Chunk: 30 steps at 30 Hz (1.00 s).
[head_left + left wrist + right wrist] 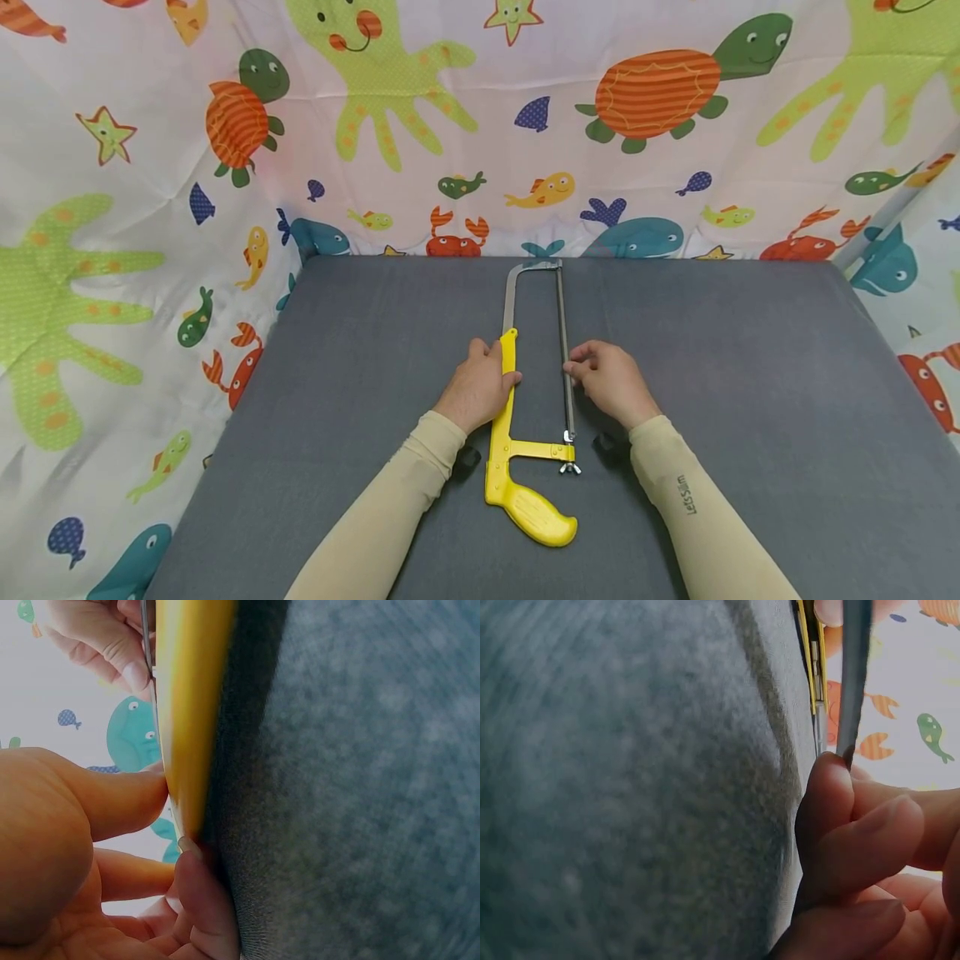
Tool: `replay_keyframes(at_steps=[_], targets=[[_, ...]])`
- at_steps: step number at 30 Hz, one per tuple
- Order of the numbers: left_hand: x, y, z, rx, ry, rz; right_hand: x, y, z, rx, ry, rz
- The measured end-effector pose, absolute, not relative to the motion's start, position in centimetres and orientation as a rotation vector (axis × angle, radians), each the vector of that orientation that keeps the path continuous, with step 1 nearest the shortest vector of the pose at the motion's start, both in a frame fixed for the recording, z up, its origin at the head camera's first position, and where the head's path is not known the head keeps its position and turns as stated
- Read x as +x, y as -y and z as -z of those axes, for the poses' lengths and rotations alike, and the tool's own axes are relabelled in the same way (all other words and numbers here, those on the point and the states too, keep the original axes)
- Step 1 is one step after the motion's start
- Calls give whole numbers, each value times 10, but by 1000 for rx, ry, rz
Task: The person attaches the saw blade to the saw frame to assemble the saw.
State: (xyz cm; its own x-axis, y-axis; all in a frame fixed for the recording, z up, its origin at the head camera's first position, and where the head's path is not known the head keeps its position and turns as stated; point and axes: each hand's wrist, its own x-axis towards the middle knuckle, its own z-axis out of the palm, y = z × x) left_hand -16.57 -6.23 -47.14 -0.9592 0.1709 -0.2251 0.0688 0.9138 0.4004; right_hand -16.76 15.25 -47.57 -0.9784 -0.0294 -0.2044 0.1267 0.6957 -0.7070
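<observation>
A hacksaw (536, 510) with a yellow handle and frame lies near the middle of the grey table, its handle toward me. My left hand (480, 385) grips the yellow part of the frame (187, 712), thumb on top and fingers along the outer side. The thin blade (562, 325) runs along the saw's right side. My right hand (611, 379) pinches it about midway, and in the right wrist view the blade (853, 682) rises from between the fingertips (829, 780). A wing nut (570, 468) sits at the blade's near end.
The grey table (360, 358) stretches to both sides of the saw. Behind it and at the left and right hangs a white curtain (450, 125) printed with sea animals. The saw's far end lies close to the table's back edge.
</observation>
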Motion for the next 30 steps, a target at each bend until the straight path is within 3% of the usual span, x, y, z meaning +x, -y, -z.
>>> replay_keyframes(at_steps=[30], targets=[[-166,64,473,191,-2826,-535,-160,-152,472,78,-2689,1050]])
